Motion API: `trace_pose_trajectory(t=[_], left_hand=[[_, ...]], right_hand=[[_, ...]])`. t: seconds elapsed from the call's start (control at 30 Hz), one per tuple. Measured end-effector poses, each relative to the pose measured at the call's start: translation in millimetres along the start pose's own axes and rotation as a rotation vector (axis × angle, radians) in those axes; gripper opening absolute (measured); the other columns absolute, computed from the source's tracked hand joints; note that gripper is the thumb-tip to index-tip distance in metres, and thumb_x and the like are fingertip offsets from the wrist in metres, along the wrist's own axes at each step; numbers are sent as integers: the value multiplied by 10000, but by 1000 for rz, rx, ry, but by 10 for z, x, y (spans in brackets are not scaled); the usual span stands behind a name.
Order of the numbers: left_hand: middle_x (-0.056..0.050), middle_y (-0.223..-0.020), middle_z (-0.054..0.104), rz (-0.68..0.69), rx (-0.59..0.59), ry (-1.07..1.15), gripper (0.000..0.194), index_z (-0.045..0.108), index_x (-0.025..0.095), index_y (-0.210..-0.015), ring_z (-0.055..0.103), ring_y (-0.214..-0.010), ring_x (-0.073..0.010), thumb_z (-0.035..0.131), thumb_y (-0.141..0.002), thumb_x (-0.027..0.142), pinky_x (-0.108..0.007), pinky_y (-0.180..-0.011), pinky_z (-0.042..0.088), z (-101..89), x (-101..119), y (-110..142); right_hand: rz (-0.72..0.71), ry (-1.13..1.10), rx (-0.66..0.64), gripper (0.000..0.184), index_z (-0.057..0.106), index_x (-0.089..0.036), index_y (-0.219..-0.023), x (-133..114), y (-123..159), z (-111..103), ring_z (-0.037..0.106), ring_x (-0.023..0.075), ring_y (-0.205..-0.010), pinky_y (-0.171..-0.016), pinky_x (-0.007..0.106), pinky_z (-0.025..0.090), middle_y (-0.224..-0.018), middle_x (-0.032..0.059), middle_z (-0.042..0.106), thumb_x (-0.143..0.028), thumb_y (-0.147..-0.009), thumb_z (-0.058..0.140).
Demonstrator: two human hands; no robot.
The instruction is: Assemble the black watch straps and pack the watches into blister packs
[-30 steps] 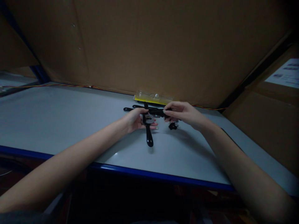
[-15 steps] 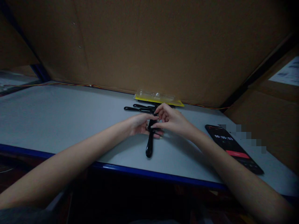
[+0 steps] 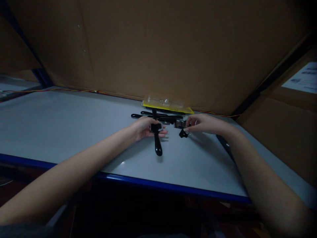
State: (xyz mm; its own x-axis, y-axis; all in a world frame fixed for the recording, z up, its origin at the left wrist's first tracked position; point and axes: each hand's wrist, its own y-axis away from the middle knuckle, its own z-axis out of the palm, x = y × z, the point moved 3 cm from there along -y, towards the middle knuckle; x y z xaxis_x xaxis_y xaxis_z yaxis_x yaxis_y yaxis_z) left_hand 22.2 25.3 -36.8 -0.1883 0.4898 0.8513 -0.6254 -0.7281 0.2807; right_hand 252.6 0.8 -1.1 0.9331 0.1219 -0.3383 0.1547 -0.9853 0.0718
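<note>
My left hand (image 3: 146, 128) is closed around the middle of a black two-handled spokeshave (image 3: 158, 143). One handle points toward the table's front edge, the other away from me, and a grey metal part shows at its centre. To the right, my right hand (image 3: 195, 124) has its thumb and index finger nearly together beside small metal parts (image 3: 179, 124). Whatever lies between those fingertips is too small to make out. Just below them is a small black piece (image 3: 183, 133) with a metal screw beside it. More black-handled spokeshaves (image 3: 146, 114) lie behind my left hand.
A clear plastic and yellow card package (image 3: 168, 107) lies at the back against the cardboard wall (image 3: 158, 49). A phone (image 3: 226, 145) is partly covered by my right forearm. The grey table (image 3: 74, 122) has a blue front edge. Thin wires run along the back.
My right hand has left the spokeshave and moved right to the small parts. My left hand keeps the spokeshave, which has shifted slightly left and away from me.
</note>
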Motion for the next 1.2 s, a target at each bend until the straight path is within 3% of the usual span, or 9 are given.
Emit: trace_pose_trajectory(t=[0.27, 0.57, 0.73, 0.87, 1.0, 1.2], left_hand=[[-199, -954, 631, 19, 17, 4, 261, 511, 29, -957, 668, -836, -260, 510, -707, -45, -424, -796, 511, -23, -1, 1], [-174, -930, 625, 13, 76, -45, 285, 508, 25, -957, 659, -839, -261, 452, -691, -62, -431, -816, 508, 41, 23, 33], [-174, -889, 622, -15, 23, -28, 309, 512, 21, -965, 647, -869, -261, 467, -670, -58, -439, -812, 497, 18, -16, -4], [-172, -879, 619, -36, -39, -33, 309, 524, 19, -938, 641, -882, -267, 485, -640, -53, -440, -830, 487, 27, -42, -17], [-138, -843, 621, -45, -70, -69, 326, 534, 27, -926, 648, -865, -252, 467, -619, -60, -442, -841, 485, 60, -46, -2], [-127, -842, 634, -22, -144, -96, 363, 545, 32, -960, 657, -848, -237, 474, -618, -65, -450, -844, 482, 72, -62, 5]], right_hand=[[70, -58, -127, 413, 552, -172, -901, 196, -42, 120, 568, 176, -691, -580, 285, 423, -801, 50, 618, -435, -622, 705], [38, -63, -266, 212, 629, -170, -739, 127, -63, 176, 559, 163, -640, -571, 282, 421, -689, 42, 625, -376, -692, 635], [78, -87, -136, 191, 605, -174, -725, 138, -32, 137, 583, 168, -628, -533, 277, 439, -697, 53, 641, -364, -726, 629], [132, -478, 25, 182, 524, -199, -780, -14, 34, 123, 643, 176, -643, -575, 309, 525, -755, 72, 669, -357, -771, 614], [4, -804, 117, 241, 509, -205, -802, -357, 114, 143, 679, 185, -752, -699, 337, 556, -899, 98, 697, -357, -736, 683], [-148, -903, 116, 252, 607, -212, -777, -657, 167, 218, 670, 195, -836, -788, 361, 535, -936, 70, 715, -382, -662, 752]])
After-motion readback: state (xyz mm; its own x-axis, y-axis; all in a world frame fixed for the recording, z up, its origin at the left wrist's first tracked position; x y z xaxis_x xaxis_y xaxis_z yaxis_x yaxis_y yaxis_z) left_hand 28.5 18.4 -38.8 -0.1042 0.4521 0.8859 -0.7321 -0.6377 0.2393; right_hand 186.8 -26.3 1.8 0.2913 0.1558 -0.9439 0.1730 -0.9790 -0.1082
